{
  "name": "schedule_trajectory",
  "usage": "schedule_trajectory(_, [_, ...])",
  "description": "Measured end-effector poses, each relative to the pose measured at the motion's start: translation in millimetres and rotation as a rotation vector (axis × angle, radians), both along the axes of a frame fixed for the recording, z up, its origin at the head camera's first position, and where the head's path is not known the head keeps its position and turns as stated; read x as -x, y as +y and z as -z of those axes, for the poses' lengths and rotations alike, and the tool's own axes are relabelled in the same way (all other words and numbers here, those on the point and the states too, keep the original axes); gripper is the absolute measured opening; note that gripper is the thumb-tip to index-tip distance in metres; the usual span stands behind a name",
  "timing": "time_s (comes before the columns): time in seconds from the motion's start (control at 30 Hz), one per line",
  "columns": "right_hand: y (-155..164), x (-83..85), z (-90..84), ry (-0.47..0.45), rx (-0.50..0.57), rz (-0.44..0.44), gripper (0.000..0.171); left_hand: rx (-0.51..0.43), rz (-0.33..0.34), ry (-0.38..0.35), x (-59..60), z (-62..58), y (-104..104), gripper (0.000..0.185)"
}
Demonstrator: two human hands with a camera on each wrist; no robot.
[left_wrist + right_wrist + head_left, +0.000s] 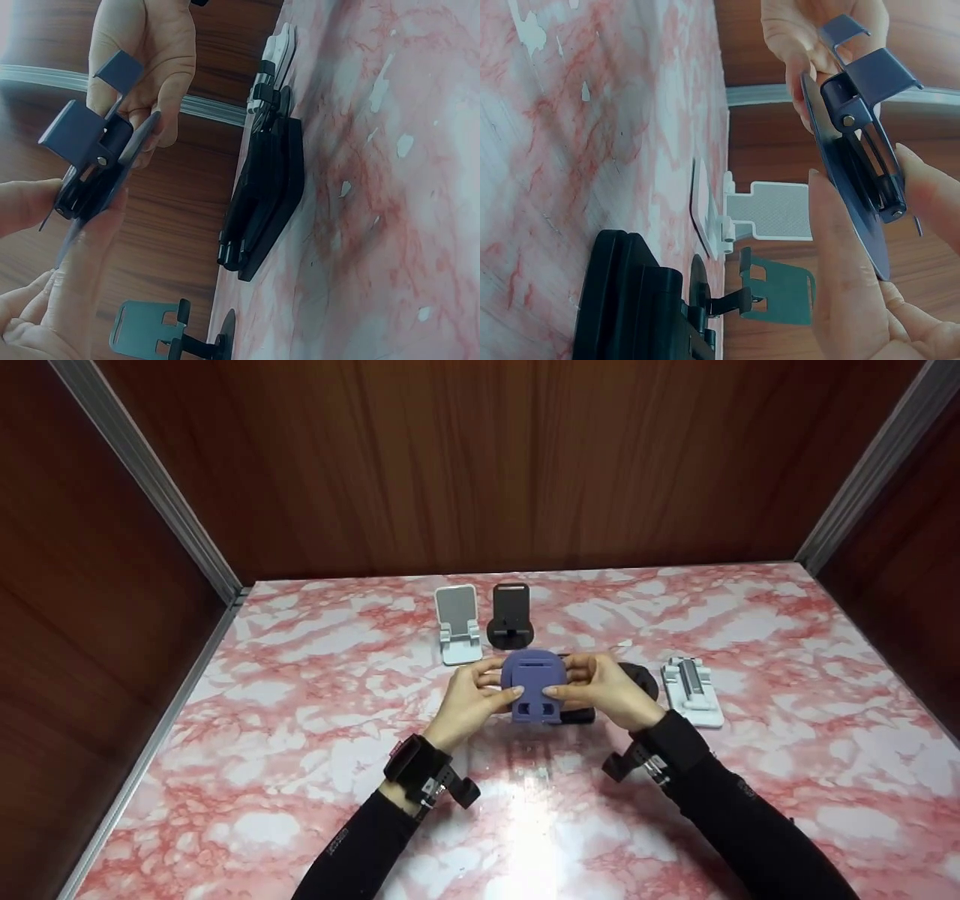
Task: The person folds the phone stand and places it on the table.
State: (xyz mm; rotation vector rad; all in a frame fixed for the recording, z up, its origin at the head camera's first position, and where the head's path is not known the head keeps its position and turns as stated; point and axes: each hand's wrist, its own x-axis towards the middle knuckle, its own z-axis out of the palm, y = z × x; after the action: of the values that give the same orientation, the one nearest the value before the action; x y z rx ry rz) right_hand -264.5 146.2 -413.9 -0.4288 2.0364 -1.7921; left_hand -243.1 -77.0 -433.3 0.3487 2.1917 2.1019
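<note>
A purple folding phone stand [534, 682] is held above the table between both hands. In the head view my left hand [469, 697] pinches its left edge, thumb on the near face and fingers behind. My right hand [611, 694] grips the opposite edge the same way. Both wrist views show the stand [94, 154] side-on, its hinged arm [866, 154] lying close along the round base plate and two bent lips sticking out. Behind the stand and my right hand, a black phone stand [579, 716] lies folded on the table, partly hidden.
An unfolded white phone stand [459, 615] and an upright black one with a round base [511, 611] stand towards the back. Right of my right hand lie a dark round part [641, 679] and a folded white stand [697, 701]. Wooden panels [525, 472] enclose the marbled table [300, 735].
</note>
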Motion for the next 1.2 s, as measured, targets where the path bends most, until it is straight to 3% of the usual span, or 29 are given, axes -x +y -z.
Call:
schedule_trajectory(0.13, [0.7,-1.6,-1.2,0.015,-0.019,0.011,0.041,-0.003,-0.006,-0.014,-0.5,-1.3,0.1,0.048])
schedule_trajectory(0.23, [1.4,-3.4,-2.6,0.078,-0.067,0.013,0.044,-0.009,-0.004,-0.023,-1.2,-2.8,-0.6,0.049])
schedule_trajectory(0.47, [-1.3,-6.7,-4.3,0.415,-0.304,0.01,0.044,-0.033,-0.003,-0.066,-0.3,-2.6,-2.1,0.05])
schedule_trajectory(0.77, [-3.6,-19.8,-6.7,0.734,-0.668,0.075,0.064,-0.066,0.011,-0.077,-1.4,-3.3,-2.3,0.048])
schedule_trajectory(1.2, [-5.5,-26.9,0.3,0.956,-0.866,0.127,0.071,-0.063,0.001,-0.106,2.0,1.8,-2.9,0.047])
